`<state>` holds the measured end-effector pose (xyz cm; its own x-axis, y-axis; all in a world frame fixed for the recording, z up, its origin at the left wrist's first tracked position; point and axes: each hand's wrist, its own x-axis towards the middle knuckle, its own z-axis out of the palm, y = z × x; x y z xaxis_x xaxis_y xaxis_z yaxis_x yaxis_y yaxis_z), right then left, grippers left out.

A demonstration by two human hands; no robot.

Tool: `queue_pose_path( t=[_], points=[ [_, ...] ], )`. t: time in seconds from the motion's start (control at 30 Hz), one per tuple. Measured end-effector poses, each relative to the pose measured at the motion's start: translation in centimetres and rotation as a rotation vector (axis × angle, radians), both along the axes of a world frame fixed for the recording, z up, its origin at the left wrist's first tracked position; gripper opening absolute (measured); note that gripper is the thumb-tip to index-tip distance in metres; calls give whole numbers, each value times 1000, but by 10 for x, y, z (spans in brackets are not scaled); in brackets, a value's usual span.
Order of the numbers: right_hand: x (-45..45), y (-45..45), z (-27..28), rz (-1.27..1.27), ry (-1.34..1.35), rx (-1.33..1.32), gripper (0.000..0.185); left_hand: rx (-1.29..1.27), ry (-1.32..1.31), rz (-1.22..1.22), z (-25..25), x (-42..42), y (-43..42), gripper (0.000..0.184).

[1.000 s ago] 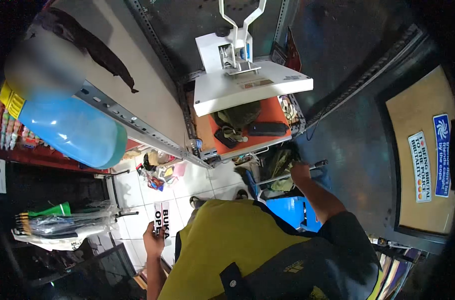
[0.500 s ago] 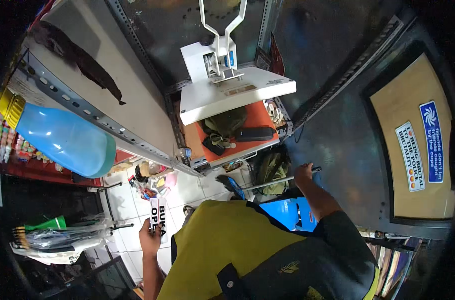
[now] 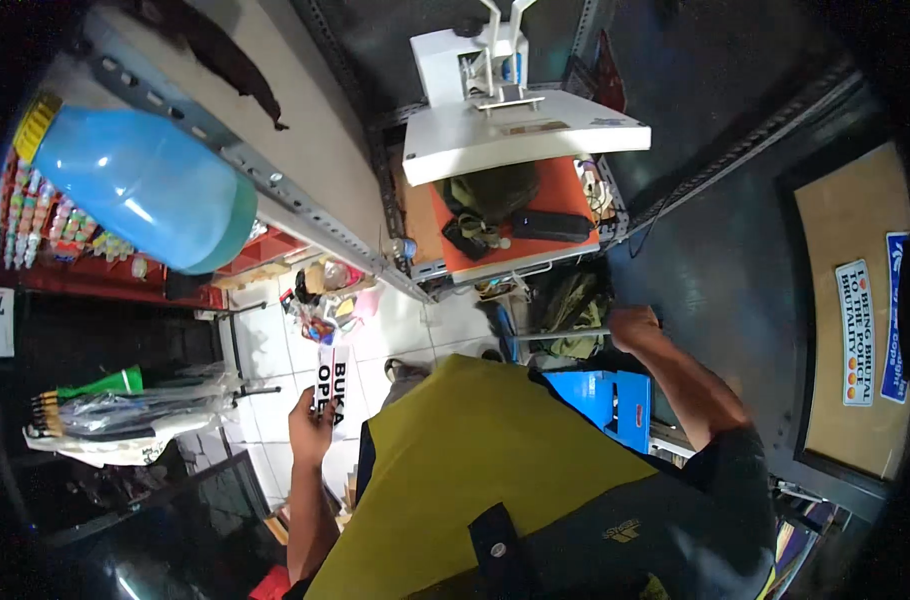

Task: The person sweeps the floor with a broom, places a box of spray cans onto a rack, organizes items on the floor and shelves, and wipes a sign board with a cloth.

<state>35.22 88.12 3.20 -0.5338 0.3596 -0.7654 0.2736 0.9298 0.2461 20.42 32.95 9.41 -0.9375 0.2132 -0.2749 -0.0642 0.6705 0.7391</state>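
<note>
My left hand (image 3: 313, 425) is closed on the edge of a flat white sign (image 3: 341, 375) with the lettering "BUKA" and "OPE", partly covered by my fingers. At the right, my right hand (image 3: 635, 328) wraps round the end of a thin grey broom handle (image 3: 565, 335). The blue broom head (image 3: 508, 332) is low by the tiled floor, at the handle's left end. A heap of mixed litter (image 3: 325, 305), with plastic wrappers and a pink piece, lies on the white tiles ahead of the sign.
A white heat press (image 3: 525, 135) stands on a metal rack ahead, with a dark bag (image 3: 490, 190) under its plate. A large blue bottle (image 3: 140, 185) is at the left. Wrapped umbrellas (image 3: 145, 405) jut out below it. A blue box (image 3: 600, 400) sits beneath my right arm.
My view has shifted, so the surroundings appear farther right and higher. The broom head has turned and the handle looks more level. Both hands keep their grip.
</note>
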Motion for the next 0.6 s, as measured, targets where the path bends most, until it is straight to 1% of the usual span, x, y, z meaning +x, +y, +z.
queue_pose_path(
  t=[0.07,0.1,0.17,0.2,0.23,0.27,0.33,0.4,0.47,0.5,0.57,0.6],
  points=[
    [1,-1,-16,-96,-10,-14,19,-6,1,2,1,2,-3,22],
    [0,-9,-26,-77,-19,-21,19,-2,12,25,0,9,-11,22],
    [4,-37,-48,63,187,-95,16,7,37,55,-4,16,-30,22],
    [3,-51,-50,125,292,-132,14,1,34,60,-5,18,-38,22],
    [-2,-60,-51,129,288,-138,14,-42,36,63,-6,22,-47,23],
    [-9,-69,-51,148,352,-157,13,-84,38,66,-6,27,-55,24],
    [-28,-88,-41,179,488,-179,10,-120,43,63,-14,29,-70,25],
    [-46,-121,-21,218,446,-150,8,-114,60,66,-28,31,-90,26],
    [-62,-159,-4,294,362,-94,11,-110,69,68,-28,29,-111,27],
    [-65,-175,-17,296,362,-85,11,-85,34,93,-28,28,-118,28],
    [-69,-218,-74,296,425,-136,10,-35,-36,142,-26,24,-137,28],
    [-77,-240,-75,297,456,-161,10,-26,-35,143,-26,19,-150,28]
  ],
)
